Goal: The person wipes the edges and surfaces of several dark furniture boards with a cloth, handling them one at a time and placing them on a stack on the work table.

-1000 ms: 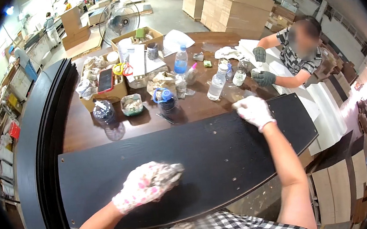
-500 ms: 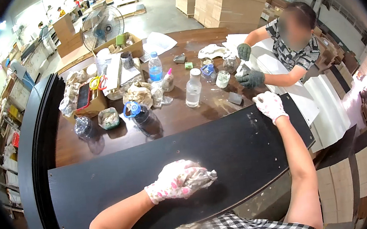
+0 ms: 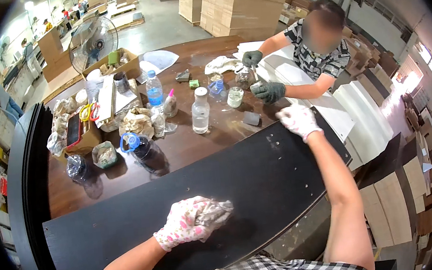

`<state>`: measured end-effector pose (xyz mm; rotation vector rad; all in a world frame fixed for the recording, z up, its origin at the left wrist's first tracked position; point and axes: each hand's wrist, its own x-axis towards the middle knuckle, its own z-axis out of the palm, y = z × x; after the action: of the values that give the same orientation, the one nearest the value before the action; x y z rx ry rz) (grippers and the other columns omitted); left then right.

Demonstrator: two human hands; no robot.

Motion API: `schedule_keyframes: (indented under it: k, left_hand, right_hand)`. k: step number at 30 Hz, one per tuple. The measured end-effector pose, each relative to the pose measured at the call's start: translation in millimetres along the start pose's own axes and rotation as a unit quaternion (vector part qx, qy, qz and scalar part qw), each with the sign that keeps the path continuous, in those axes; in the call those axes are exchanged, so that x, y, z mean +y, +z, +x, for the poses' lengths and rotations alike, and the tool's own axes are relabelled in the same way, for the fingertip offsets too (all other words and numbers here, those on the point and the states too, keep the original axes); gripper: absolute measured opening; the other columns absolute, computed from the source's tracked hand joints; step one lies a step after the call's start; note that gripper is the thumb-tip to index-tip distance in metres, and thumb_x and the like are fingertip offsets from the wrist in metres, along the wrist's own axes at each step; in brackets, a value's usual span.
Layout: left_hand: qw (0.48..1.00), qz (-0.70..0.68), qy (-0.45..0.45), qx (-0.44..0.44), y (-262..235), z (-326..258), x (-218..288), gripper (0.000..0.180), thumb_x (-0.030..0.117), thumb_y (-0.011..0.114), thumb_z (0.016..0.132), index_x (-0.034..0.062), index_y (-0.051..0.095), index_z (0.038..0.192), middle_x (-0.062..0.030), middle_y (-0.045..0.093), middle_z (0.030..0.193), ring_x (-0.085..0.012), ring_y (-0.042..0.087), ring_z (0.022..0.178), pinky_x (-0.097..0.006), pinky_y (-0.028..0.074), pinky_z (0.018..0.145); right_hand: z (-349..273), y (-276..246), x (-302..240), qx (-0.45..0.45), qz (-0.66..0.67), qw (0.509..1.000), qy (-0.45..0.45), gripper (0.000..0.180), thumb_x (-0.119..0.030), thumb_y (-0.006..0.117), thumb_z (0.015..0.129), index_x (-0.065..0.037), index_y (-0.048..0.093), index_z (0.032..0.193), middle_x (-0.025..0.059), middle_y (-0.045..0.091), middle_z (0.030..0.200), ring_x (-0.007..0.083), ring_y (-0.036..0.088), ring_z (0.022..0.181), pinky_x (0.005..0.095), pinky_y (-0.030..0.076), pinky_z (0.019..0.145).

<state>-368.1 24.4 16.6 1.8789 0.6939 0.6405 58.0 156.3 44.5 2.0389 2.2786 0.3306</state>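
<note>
A long black board [image 3: 144, 204] with a curved near edge lies across the front of the brown table. My left hand [image 3: 185, 222], in a white glove with pink flowers, is closed around a crumpled greyish rag [image 3: 214, 216] against the board's middle. My right hand [image 3: 299, 120], gloved alike, grips the board's far edge near its right corner, fingers curled; their undersides are hidden. A dark grey block [image 3: 251, 118] lies just beyond that edge, left of my right hand.
Beyond the board stand a clear bottle [image 3: 201, 111], a dark jug with a blue cap [image 3: 142, 148], a small glass jar [image 3: 235, 97] and a cluttered carton [image 3: 83, 132]. Dark panels [image 3: 25, 205] stand upright at left. Opposite, a co-worker's dark gloves [image 3: 269, 92] work over white panels [image 3: 322, 105].
The whole view has shifted, so the scene sits farther left. My left hand still has the rag on the board, my right hand still at its edge. The co-worker's upper glove now has a thin stick.
</note>
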Motion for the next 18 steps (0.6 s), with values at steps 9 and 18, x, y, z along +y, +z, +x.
schedule_keyframes:
  k: [9,18]
  left_hand:
    - [0.964,-0.161,-0.158,0.142,21,18,2,0.036,0.019,0.072,0.09,0.0049,0.071,0.123,-0.0061,0.076,0.098,-0.0119,0.07,0.08,-0.027,0.057,0.071]
    - [0.933,-0.237,-0.244,0.119,96,127,29,0.037,0.02,0.078,0.09,-0.0029,0.068,0.117,-0.0071,0.072,0.084,-0.0106,0.063,0.059,-0.026,0.053,0.053]
  right_hand:
    - [-3,14,24,0.031,0.141,0.983,-0.111,0.025,-0.033,0.055,0.091,-0.023,0.077,0.096,0.0068,0.073,0.097,0.03,0.068,0.099,0.043,0.054,0.09]
    - [12,35,68,-0.035,0.249,0.951,-0.177,0.033,-0.044,0.057,0.091,-0.021,0.075,0.108,0.0139,0.07,0.103,0.0345,0.066,0.105,0.0468,0.05,0.094]
